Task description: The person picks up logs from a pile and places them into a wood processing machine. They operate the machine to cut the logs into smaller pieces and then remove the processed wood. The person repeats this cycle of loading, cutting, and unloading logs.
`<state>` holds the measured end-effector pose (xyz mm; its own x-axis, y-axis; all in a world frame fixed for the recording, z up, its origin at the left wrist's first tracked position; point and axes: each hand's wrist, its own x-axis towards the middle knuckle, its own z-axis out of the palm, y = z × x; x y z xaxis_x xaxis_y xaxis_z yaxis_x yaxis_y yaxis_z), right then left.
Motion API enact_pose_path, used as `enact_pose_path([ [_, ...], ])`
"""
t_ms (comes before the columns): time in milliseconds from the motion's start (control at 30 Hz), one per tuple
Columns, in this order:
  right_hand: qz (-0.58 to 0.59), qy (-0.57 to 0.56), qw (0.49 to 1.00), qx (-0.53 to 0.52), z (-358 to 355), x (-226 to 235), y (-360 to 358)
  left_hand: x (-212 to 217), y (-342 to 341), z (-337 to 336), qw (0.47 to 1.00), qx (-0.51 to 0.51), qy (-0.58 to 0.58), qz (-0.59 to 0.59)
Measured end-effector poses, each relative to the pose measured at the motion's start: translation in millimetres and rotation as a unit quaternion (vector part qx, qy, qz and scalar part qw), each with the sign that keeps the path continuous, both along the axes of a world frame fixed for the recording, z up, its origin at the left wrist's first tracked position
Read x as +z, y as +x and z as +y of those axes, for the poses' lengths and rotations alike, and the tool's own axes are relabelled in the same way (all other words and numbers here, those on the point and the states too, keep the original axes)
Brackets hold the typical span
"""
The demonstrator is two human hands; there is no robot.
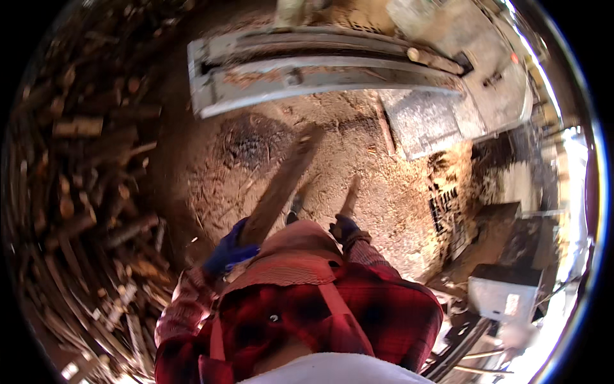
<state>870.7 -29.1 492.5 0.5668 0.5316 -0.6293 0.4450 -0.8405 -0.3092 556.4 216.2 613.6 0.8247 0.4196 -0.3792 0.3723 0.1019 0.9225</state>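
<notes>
Open ground [393, 198] is stretching right of centre; a plank [283, 182] is slanting across the middle, a metal trough [307, 62] is barring the top, and piled wood [80, 224] is crowding the left.

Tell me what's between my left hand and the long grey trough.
In the head view, the plank in the left hand extends toward the trough, beside a dark patch on the floor.

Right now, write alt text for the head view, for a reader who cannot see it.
A person's blue-gloved left hand holds a long piece of wood, and the gloved right hand a shorter stick. Ahead, a long grey metal frame lies beyond debris-strewn ground; a large pile of logs fills the left side.
</notes>
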Motion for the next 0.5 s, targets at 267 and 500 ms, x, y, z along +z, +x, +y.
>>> enact_pose_path([
  [267, -0.055, 0.003, 0.975, -0.216, -66, -57, 110, 108, 443, 122, 0.899, -0.047, 0.275, -0.338],
  [500, 0.205, 0.415, 0.552, -0.693, -99, -152, 78, 200, 712, 193, 0.803, -0.088, 0.143, -0.571],
])
